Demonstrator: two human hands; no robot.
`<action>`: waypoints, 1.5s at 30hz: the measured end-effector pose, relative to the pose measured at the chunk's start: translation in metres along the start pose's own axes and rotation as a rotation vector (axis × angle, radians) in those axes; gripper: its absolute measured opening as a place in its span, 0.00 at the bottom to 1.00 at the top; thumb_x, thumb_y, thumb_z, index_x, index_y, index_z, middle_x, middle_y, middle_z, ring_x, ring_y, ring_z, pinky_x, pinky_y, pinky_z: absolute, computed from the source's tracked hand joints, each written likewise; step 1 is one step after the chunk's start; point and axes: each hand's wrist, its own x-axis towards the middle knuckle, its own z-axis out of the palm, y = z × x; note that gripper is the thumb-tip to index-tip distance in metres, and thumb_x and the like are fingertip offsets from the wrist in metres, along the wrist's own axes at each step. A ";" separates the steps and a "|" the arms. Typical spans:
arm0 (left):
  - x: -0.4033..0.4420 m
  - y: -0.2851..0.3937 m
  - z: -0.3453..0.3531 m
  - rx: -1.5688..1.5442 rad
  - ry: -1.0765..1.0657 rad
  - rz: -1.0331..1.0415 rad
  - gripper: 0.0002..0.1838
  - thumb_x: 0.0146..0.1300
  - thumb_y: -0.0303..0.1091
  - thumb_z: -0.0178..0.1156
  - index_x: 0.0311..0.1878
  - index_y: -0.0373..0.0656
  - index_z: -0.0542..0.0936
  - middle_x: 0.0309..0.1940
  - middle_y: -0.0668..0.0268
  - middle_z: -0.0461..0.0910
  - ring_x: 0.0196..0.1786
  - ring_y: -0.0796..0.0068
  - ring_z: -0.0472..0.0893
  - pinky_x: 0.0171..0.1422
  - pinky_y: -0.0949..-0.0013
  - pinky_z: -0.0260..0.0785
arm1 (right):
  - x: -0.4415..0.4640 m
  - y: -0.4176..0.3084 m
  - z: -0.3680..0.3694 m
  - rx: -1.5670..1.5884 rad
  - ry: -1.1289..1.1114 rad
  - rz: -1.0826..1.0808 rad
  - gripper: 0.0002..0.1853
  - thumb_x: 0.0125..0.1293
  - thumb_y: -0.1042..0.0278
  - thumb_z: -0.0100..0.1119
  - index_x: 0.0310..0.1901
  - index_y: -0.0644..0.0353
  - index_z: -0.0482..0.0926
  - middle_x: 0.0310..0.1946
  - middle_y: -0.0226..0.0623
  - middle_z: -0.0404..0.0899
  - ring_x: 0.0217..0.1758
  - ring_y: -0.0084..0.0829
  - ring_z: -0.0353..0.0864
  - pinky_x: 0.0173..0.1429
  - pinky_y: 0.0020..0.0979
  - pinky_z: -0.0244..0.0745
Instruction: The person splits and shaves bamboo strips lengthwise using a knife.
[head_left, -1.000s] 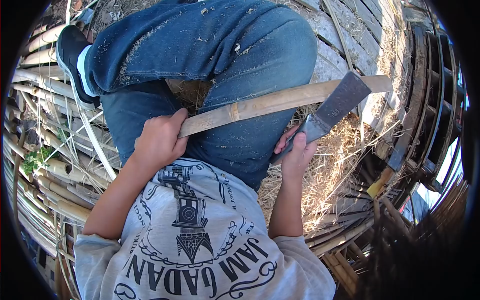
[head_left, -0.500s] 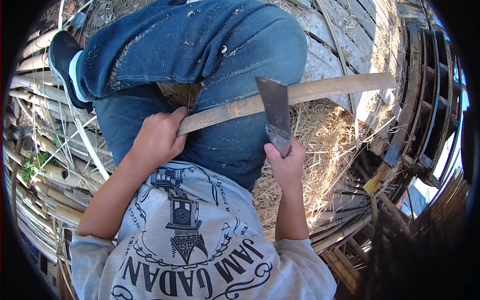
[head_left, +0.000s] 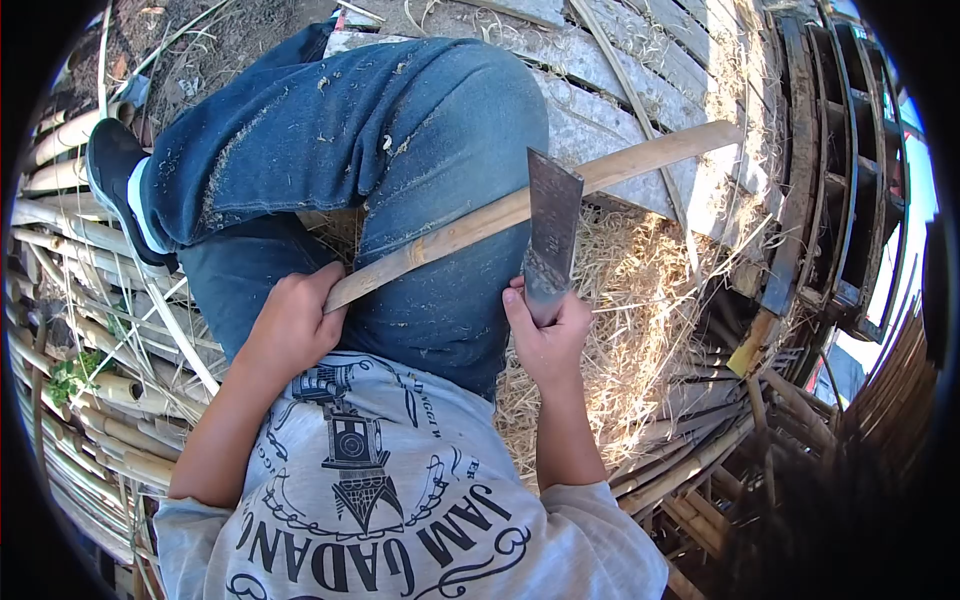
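Observation:
My left hand (head_left: pixel 302 315) is closed around the near end of a long, flat bamboo strip (head_left: pixel 470 229). The strip slants up to the right across my jeans, and its far end lies over the wooden boards. A darker node band marks it left of the middle. My right hand (head_left: pixel 548 335) grips the handle of a cleaver-like blade (head_left: pixel 554 220), dark and broad with a squared tip. The blade points upward and crosses in front of the strip; whether its edge touches the bamboo I cannot tell.
Wood shavings (head_left: pixel 630 300) cover the ground right of my knee. Weathered wooden boards (head_left: pixel 600 115) lie beyond it. Bamboo poles (head_left: pixel 95 390) are piled along the left. A slatted wooden stack (head_left: pixel 835 170) stands at the right, with more bamboo poles (head_left: pixel 690 465) below it.
The bamboo strip and my left hand have shifted left and slightly down in view. The blade now stands more upright, tilting right, and my knee appears further left.

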 end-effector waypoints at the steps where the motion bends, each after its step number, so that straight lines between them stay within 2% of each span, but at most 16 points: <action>1: -0.003 0.001 0.000 -0.006 -0.003 0.007 0.06 0.52 0.24 0.55 0.34 0.33 0.74 0.22 0.42 0.75 0.31 0.39 0.77 0.37 0.47 0.68 | 0.001 -0.002 0.000 -0.095 0.011 -0.049 0.10 0.55 0.71 0.69 0.31 0.67 0.77 0.16 0.32 0.70 0.21 0.17 0.70 0.25 0.25 0.65; 3: -0.009 0.008 -0.001 0.005 -0.007 -0.038 0.06 0.53 0.24 0.55 0.35 0.33 0.74 0.23 0.41 0.75 0.31 0.38 0.77 0.36 0.46 0.68 | 0.006 -0.012 -0.005 -0.112 0.038 -0.072 0.11 0.52 0.71 0.70 0.29 0.65 0.76 0.15 0.34 0.67 0.18 0.22 0.70 0.23 0.27 0.64; 5: -0.013 0.017 -0.005 0.008 -0.023 -0.039 0.07 0.53 0.24 0.56 0.35 0.33 0.74 0.22 0.41 0.75 0.30 0.39 0.77 0.36 0.46 0.69 | 0.013 -0.020 -0.013 -0.347 0.125 -0.260 0.12 0.47 0.72 0.72 0.27 0.63 0.75 0.17 0.36 0.70 0.18 0.30 0.72 0.24 0.29 0.66; 6: -0.015 0.021 -0.006 0.003 -0.040 -0.051 0.07 0.54 0.24 0.56 0.36 0.32 0.73 0.22 0.41 0.75 0.30 0.39 0.77 0.37 0.46 0.69 | 0.019 -0.022 -0.018 -0.412 0.141 -0.328 0.13 0.44 0.71 0.72 0.26 0.62 0.74 0.19 0.39 0.72 0.20 0.38 0.74 0.25 0.33 0.69; 10: -0.022 0.038 -0.009 0.070 -0.042 -0.039 0.11 0.54 0.24 0.57 0.40 0.29 0.72 0.22 0.42 0.76 0.29 0.40 0.79 0.38 0.48 0.72 | 0.028 -0.029 -0.025 -0.498 0.052 -0.253 0.11 0.44 0.69 0.70 0.26 0.61 0.76 0.21 0.42 0.77 0.24 0.42 0.80 0.29 0.38 0.73; 15: -0.025 0.054 -0.010 0.111 -0.051 -0.031 0.14 0.55 0.24 0.57 0.43 0.27 0.71 0.22 0.40 0.76 0.29 0.39 0.79 0.38 0.48 0.72 | 0.052 -0.009 -0.025 -0.552 0.034 -0.224 0.12 0.38 0.69 0.68 0.25 0.61 0.77 0.17 0.43 0.77 0.22 0.44 0.80 0.28 0.37 0.74; 17: -0.028 0.053 -0.006 -0.026 -0.051 -0.088 0.07 0.63 0.26 0.53 0.39 0.30 0.71 0.23 0.38 0.74 0.33 0.34 0.75 0.35 0.46 0.66 | 0.061 -0.006 -0.024 -0.590 0.121 -0.355 0.12 0.37 0.69 0.67 0.25 0.61 0.77 0.18 0.44 0.78 0.23 0.44 0.81 0.28 0.37 0.74; 19: -0.033 0.049 -0.006 -0.013 -0.077 -0.062 0.11 0.57 0.25 0.56 0.41 0.29 0.71 0.21 0.40 0.75 0.28 0.38 0.78 0.36 0.46 0.71 | 0.074 -0.005 -0.029 -0.598 0.148 -0.363 0.10 0.41 0.68 0.66 0.25 0.62 0.77 0.18 0.45 0.78 0.22 0.45 0.80 0.28 0.38 0.74; 21: -0.040 0.045 -0.004 -0.028 -0.063 -0.078 0.10 0.58 0.25 0.56 0.40 0.30 0.71 0.21 0.39 0.75 0.29 0.36 0.77 0.36 0.46 0.70 | 0.095 0.004 -0.045 -0.472 0.320 -0.006 0.08 0.47 0.67 0.64 0.25 0.62 0.77 0.17 0.47 0.77 0.22 0.47 0.80 0.29 0.40 0.75; 24: -0.049 0.040 -0.008 -0.021 -0.073 -0.111 0.09 0.58 0.26 0.56 0.39 0.31 0.72 0.22 0.39 0.75 0.29 0.35 0.77 0.35 0.46 0.69 | 0.108 -0.005 -0.078 -0.607 0.384 -0.010 0.07 0.52 0.67 0.61 0.26 0.63 0.78 0.17 0.48 0.76 0.23 0.49 0.80 0.31 0.42 0.75; 27: -0.047 0.044 -0.011 -0.047 -0.091 -0.121 0.07 0.60 0.26 0.55 0.38 0.31 0.72 0.22 0.39 0.75 0.30 0.35 0.76 0.35 0.46 0.68 | 0.087 -0.016 -0.054 -0.577 0.226 -0.226 0.08 0.49 0.67 0.63 0.25 0.62 0.78 0.17 0.48 0.76 0.23 0.49 0.80 0.32 0.42 0.76; 30: -0.039 0.047 -0.009 -0.095 -0.108 -0.135 0.06 0.65 0.27 0.51 0.35 0.32 0.70 0.22 0.41 0.71 0.31 0.36 0.75 0.30 0.54 0.65 | 0.065 -0.011 -0.024 -0.565 0.031 -0.369 0.10 0.39 0.65 0.66 0.24 0.57 0.77 0.18 0.42 0.78 0.24 0.45 0.81 0.31 0.40 0.76; 36: -0.040 0.052 -0.011 -0.085 -0.116 -0.176 0.10 0.68 0.31 0.50 0.35 0.32 0.70 0.20 0.43 0.71 0.28 0.38 0.74 0.31 0.56 0.64 | 0.087 0.006 -0.027 -0.537 0.191 -0.342 0.10 0.39 0.67 0.66 0.23 0.60 0.75 0.19 0.45 0.77 0.25 0.47 0.80 0.30 0.39 0.73; 38: -0.042 0.053 -0.009 -0.117 -0.086 -0.194 0.07 0.64 0.28 0.53 0.35 0.32 0.72 0.22 0.40 0.74 0.31 0.35 0.76 0.33 0.49 0.67 | 0.088 0.005 -0.027 -0.554 0.196 -0.345 0.10 0.39 0.67 0.66 0.23 0.60 0.75 0.19 0.45 0.77 0.25 0.47 0.80 0.30 0.39 0.74; 44: -0.049 0.054 -0.006 -0.047 -0.036 -0.146 0.07 0.65 0.29 0.53 0.36 0.32 0.71 0.22 0.40 0.74 0.31 0.36 0.76 0.34 0.48 0.67 | 0.088 0.011 -0.031 -0.556 0.211 -0.351 0.09 0.41 0.65 0.64 0.25 0.59 0.77 0.20 0.44 0.79 0.25 0.48 0.80 0.31 0.41 0.75; 45: -0.051 0.052 -0.006 -0.040 -0.031 -0.144 0.07 0.65 0.29 0.53 0.36 0.32 0.71 0.22 0.40 0.74 0.31 0.36 0.76 0.34 0.48 0.67 | 0.089 0.011 -0.035 -0.544 0.260 -0.208 0.10 0.45 0.64 0.63 0.26 0.61 0.78 0.21 0.46 0.79 0.26 0.50 0.80 0.33 0.43 0.75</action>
